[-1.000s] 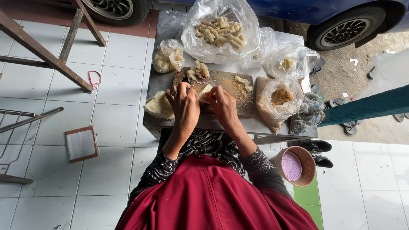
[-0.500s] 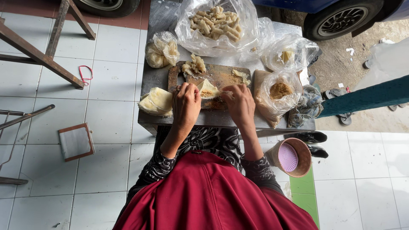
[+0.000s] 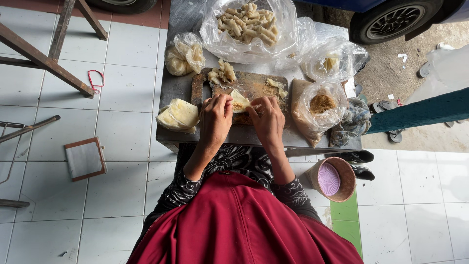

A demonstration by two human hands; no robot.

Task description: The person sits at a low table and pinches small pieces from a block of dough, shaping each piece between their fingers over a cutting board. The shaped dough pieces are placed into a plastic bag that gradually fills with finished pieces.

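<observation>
My left hand (image 3: 216, 117) and my right hand (image 3: 267, 119) both pinch a pale, thin wrapper (image 3: 239, 101) with brown filling on it. The wrapper lies on a wooden cutting board (image 3: 254, 86) that sits on a low grey table (image 3: 172, 88). A small heap of rolled pieces (image 3: 222, 75) rests at the board's far left corner. A stack of pale wrappers in plastic (image 3: 179, 116) lies just left of my left hand. A clear bag of brown filling (image 3: 320, 105) stands to the right of my right hand.
A big open bag of finished rolls (image 3: 247, 23) lies at the table's far side, with smaller bags (image 3: 184, 54) beside it. A woven basket with a purple lid (image 3: 330, 179) stands on the tiled floor at right. Wooden legs (image 3: 46, 61) stand at left. A car wheel (image 3: 394, 20) is behind.
Both hands have drawn closer together over the wrapper on the board. The view has shifted slightly, so the table sits a little lower in frame.
</observation>
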